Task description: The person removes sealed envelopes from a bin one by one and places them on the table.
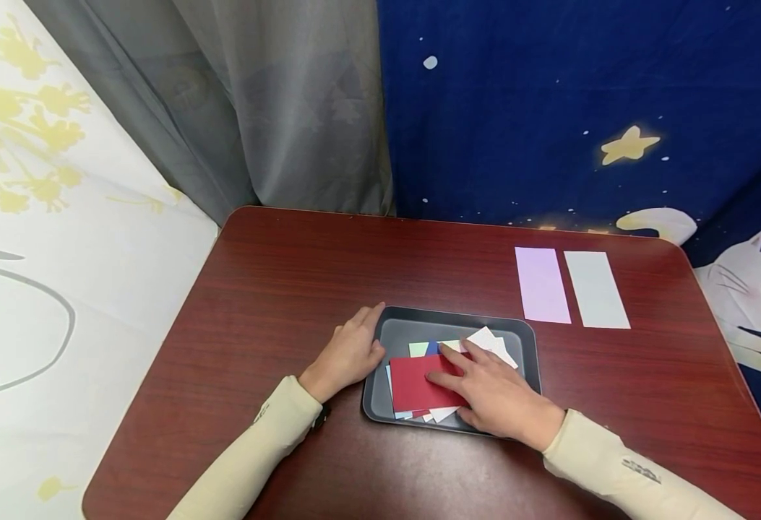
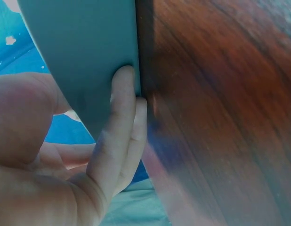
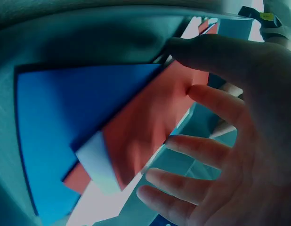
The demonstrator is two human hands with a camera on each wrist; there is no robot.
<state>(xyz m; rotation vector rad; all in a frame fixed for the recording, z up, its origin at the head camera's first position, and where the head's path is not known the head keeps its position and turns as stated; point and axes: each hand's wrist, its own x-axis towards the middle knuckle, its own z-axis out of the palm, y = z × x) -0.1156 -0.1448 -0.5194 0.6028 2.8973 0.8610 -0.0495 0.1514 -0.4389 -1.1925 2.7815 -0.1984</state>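
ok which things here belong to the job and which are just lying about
Likely in the job:
gray tray, touched by left fingers
red card, under right fingers
other cards in the tray

Perhaps just lying about:
lilac card on the table
pale card beside it

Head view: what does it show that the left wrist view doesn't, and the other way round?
Only the head view plainly shows the right hand on the red card, and the pink card and pale card on the table.

Only the left wrist view shows, up close, fingers against the outer side of the tray.

Both share the left hand, the tray and part of the table.
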